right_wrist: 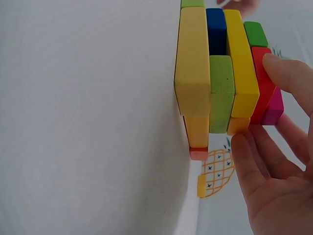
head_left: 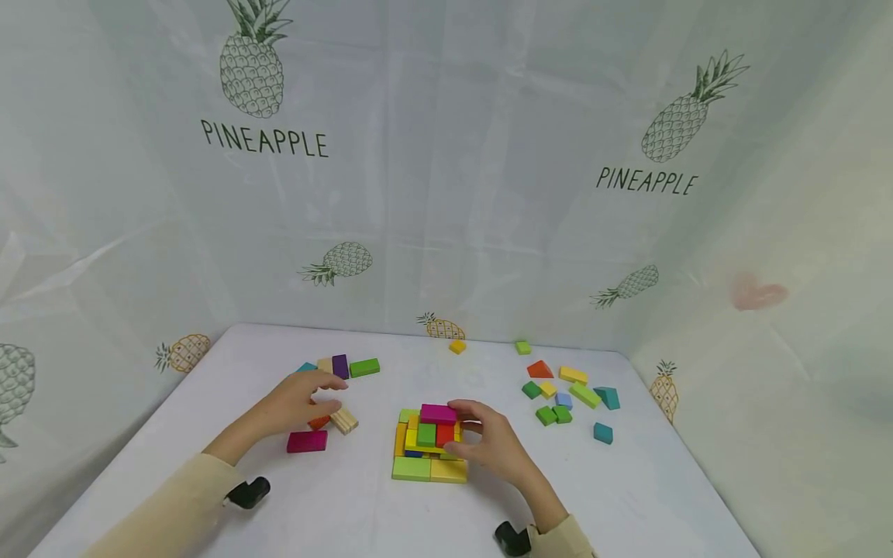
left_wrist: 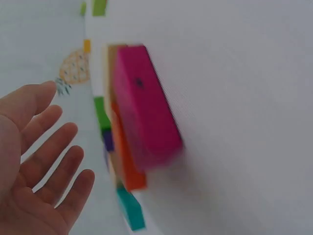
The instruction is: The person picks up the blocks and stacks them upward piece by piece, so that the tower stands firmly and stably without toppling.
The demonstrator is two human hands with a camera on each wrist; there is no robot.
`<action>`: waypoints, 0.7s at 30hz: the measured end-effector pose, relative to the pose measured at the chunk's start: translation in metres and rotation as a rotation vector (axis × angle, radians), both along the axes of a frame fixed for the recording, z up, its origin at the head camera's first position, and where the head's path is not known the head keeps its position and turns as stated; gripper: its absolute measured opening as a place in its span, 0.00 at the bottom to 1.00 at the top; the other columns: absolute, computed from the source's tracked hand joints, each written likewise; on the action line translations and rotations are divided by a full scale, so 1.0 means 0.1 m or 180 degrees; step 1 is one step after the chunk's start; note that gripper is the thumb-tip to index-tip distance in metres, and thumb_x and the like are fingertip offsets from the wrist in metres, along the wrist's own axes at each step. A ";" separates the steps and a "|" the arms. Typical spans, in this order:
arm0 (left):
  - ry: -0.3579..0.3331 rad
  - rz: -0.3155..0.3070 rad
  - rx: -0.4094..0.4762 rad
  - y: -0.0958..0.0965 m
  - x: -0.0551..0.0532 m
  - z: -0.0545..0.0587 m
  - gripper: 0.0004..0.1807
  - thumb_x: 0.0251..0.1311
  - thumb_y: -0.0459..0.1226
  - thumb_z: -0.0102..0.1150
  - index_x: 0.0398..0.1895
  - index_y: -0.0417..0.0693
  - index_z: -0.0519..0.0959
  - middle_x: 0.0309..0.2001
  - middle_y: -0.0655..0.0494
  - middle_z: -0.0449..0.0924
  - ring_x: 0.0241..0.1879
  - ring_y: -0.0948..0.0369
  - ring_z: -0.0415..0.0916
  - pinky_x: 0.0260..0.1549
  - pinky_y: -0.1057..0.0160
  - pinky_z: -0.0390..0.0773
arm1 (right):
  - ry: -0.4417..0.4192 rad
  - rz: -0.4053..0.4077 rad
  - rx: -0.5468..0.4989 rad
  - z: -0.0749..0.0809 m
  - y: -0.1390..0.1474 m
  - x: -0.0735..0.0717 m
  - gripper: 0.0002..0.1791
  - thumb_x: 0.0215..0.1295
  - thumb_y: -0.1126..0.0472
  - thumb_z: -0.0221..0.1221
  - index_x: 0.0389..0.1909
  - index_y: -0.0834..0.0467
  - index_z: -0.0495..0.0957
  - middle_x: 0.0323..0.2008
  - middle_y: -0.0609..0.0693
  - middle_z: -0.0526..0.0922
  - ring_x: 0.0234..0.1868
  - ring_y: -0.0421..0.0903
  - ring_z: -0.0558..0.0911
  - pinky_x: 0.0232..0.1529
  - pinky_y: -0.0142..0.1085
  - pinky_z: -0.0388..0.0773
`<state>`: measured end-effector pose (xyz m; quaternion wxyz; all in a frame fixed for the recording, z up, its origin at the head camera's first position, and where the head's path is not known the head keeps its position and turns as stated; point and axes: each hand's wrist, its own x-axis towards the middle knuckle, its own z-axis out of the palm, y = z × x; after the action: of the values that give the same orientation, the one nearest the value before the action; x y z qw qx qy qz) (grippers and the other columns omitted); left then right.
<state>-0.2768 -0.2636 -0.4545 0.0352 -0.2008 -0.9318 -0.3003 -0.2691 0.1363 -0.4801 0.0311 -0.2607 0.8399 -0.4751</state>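
Observation:
My right hand (head_left: 491, 448) is at the right side of a layered stack of wooden blocks. Its thumb touches the near end of a red block (right_wrist: 261, 83), and the other fingers curl behind the far side, so it pinches that block. A magenta block (head_left: 439, 414) lies across the top, above the red block and a green block (head_left: 426, 435). Yellow, lime and blue blocks form the lower layers. My left hand (head_left: 296, 403) hovers with spread fingers over loose blocks at the left, holding nothing. Below it are an orange block (left_wrist: 128, 164) and another magenta block (left_wrist: 146, 103).
A natural wood block (head_left: 345, 420), a purple block (head_left: 339, 366) and a green block (head_left: 364, 367) lie near the left hand. Several coloured blocks, including a teal one (head_left: 603, 433), are scattered at the right. A pineapple-print curtain (head_left: 446, 194) hangs behind the white table (head_left: 335, 511).

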 end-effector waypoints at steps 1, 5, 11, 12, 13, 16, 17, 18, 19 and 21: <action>0.0010 0.0012 -0.0028 -0.06 0.01 -0.02 0.19 0.69 0.42 0.71 0.61 0.51 0.84 0.60 0.49 0.84 0.60 0.45 0.79 0.55 0.43 0.85 | -0.0003 -0.0001 -0.0003 0.00 0.00 0.00 0.36 0.63 0.58 0.77 0.71 0.57 0.75 0.63 0.46 0.82 0.64 0.47 0.81 0.65 0.42 0.80; 0.0046 0.0053 -0.0185 -0.26 0.01 -0.12 0.18 0.67 0.41 0.72 0.58 0.50 0.86 0.58 0.51 0.85 0.60 0.43 0.78 0.57 0.38 0.82 | 0.0001 0.0003 -0.0003 0.00 0.00 0.00 0.37 0.63 0.58 0.77 0.71 0.57 0.75 0.63 0.47 0.82 0.64 0.49 0.81 0.65 0.43 0.80; -0.0040 -0.0090 -0.0300 -0.46 0.01 -0.23 0.19 0.65 0.43 0.75 0.56 0.50 0.87 0.54 0.55 0.85 0.54 0.51 0.80 0.54 0.48 0.85 | -0.0009 -0.0007 -0.0021 0.00 -0.01 0.00 0.37 0.63 0.58 0.77 0.71 0.58 0.75 0.64 0.50 0.82 0.64 0.52 0.81 0.65 0.48 0.80; -0.0043 -0.0117 -0.0306 -0.48 0.01 -0.25 0.19 0.64 0.43 0.75 0.57 0.50 0.87 0.54 0.56 0.85 0.53 0.52 0.80 0.52 0.51 0.86 | -0.0014 -0.0008 -0.0027 0.00 -0.01 0.00 0.37 0.63 0.58 0.77 0.71 0.58 0.75 0.64 0.51 0.82 0.65 0.53 0.81 0.65 0.49 0.80; -0.0043 -0.0146 -0.0294 -0.50 0.02 -0.25 0.19 0.64 0.43 0.75 0.56 0.50 0.87 0.54 0.56 0.85 0.53 0.53 0.80 0.51 0.53 0.86 | -0.0025 -0.0008 -0.0035 0.01 -0.02 0.00 0.37 0.63 0.58 0.77 0.71 0.58 0.75 0.64 0.51 0.82 0.65 0.53 0.81 0.65 0.50 0.79; -0.0041 -0.0171 -0.0264 -0.54 0.03 -0.27 0.19 0.63 0.41 0.76 0.57 0.51 0.87 0.52 0.58 0.84 0.51 0.55 0.80 0.50 0.57 0.86 | -0.0033 -0.0006 -0.0047 0.01 -0.02 0.00 0.37 0.63 0.58 0.77 0.71 0.58 0.75 0.64 0.52 0.82 0.65 0.54 0.81 0.66 0.51 0.79; -0.0034 -0.0159 -0.0267 -0.55 0.04 -0.27 0.19 0.63 0.40 0.76 0.56 0.51 0.87 0.52 0.59 0.84 0.51 0.56 0.80 0.50 0.57 0.86 | -0.0032 -0.0005 -0.0047 0.02 -0.02 0.00 0.37 0.63 0.58 0.77 0.71 0.58 0.75 0.64 0.52 0.82 0.65 0.54 0.81 0.66 0.51 0.79; -0.0019 -0.0153 -0.0271 -0.56 0.04 -0.27 0.18 0.63 0.39 0.76 0.56 0.51 0.87 0.51 0.59 0.84 0.51 0.56 0.80 0.50 0.57 0.86 | -0.0033 -0.0007 -0.0047 0.02 -0.02 0.01 0.36 0.63 0.58 0.77 0.71 0.58 0.75 0.64 0.52 0.82 0.65 0.54 0.81 0.66 0.51 0.79; -0.0011 -0.0142 -0.0270 -0.56 0.05 -0.27 0.18 0.63 0.38 0.76 0.55 0.52 0.87 0.51 0.59 0.84 0.50 0.56 0.80 0.50 0.57 0.87 | -0.0037 -0.0009 -0.0043 0.02 -0.02 0.01 0.36 0.63 0.58 0.77 0.71 0.58 0.75 0.64 0.51 0.82 0.65 0.53 0.81 0.66 0.51 0.79; 0.0013 -0.0106 -0.0282 -0.57 0.06 -0.27 0.17 0.62 0.36 0.76 0.54 0.52 0.87 0.49 0.60 0.84 0.48 0.57 0.80 0.48 0.58 0.87 | -0.0039 -0.0016 -0.0029 0.01 -0.02 0.01 0.36 0.63 0.58 0.77 0.71 0.57 0.75 0.64 0.51 0.82 0.65 0.53 0.81 0.66 0.50 0.79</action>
<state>-0.2707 -0.3202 -0.4819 0.0231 -0.2182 -0.9407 -0.2589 -0.2685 0.1344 -0.4786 0.0339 -0.2558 0.8381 -0.4806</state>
